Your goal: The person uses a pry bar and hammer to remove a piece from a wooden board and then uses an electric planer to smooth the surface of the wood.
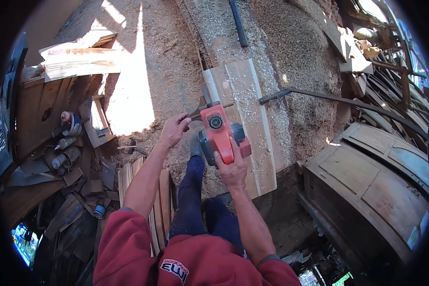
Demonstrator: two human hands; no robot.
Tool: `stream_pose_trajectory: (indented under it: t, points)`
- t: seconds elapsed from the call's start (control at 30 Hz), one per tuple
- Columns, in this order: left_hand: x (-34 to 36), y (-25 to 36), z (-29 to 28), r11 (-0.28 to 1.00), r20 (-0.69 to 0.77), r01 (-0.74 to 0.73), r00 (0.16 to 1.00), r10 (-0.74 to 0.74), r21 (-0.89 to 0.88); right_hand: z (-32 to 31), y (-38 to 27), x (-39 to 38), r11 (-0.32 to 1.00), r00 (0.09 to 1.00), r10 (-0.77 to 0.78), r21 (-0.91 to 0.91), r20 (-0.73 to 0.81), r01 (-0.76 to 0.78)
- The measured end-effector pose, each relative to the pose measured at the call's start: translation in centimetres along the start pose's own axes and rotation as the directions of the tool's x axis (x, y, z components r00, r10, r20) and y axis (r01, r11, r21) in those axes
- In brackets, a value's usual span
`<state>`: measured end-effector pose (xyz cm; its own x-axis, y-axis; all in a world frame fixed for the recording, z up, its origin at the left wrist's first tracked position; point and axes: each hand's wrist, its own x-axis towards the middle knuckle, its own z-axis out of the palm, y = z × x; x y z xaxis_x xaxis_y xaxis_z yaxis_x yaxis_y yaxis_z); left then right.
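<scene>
My right hand (231, 169) grips the rear handle of a red and black power planer (215, 132), which rests on a pale board (260, 176) with lighter lengthwise strips and scattered shavings. My left hand (176, 126) is curled at the planer's left, beside a thin dark piece (194, 114) at its front; what its fingers hold is unclear. The board lies on a long plank bench (283, 143) strewn with shavings. A dark metal bar (271, 97) with a long arm reaches over it from the right; another dark bar (238, 26) lies farther along.
Stacked boards (81, 62), bottles (69, 124) and offcuts (93, 186) fill the left. Loose slats (159, 200) lie beside my legs. Old wooden panels (362, 181) and piled timber (381, 86) stand at the right. Sawdust (310, 52) covers the ground.
</scene>
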<state>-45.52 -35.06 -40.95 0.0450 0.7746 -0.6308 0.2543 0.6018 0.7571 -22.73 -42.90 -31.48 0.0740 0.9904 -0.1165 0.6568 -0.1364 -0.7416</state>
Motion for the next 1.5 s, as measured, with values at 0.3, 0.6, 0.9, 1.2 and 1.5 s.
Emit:
stream_pose_trajectory:
  t: [0.3,0.6,0.9,1.2,1.5]
  points:
    - [5.0,3.0,-4.1,0.998,-0.046,-0.012,0.999,0.015,0.068,1.7,-4.1,6.9,0.994,0.994,-0.093,-0.058,-0.062,0.089]
    - [10.3,5.9,-8.0,0.994,-0.096,-0.110,0.989,0.112,0.023,4.4,-6.6,13.0,0.998,0.998,-0.063,-0.024,0.003,0.063]
    - [16.1,9.9,-11.8,0.980,-0.216,-0.183,0.957,0.195,0.075,6.4,-9.0,21.1,0.989,0.993,0.106,0.095,0.043,-0.110]
    - [12.7,5.4,-9.0,0.970,-0.193,-0.199,0.955,0.224,0.142,4.8,-5.5,15.2,1.000,0.988,0.024,0.016,0.152,-0.026]
    - [0.0,-3.1,1.9,0.957,-0.220,-0.209,0.942,0.253,0.202,-0.1,0.4,-0.5,0.996,0.990,-0.058,0.073,0.125,0.049]
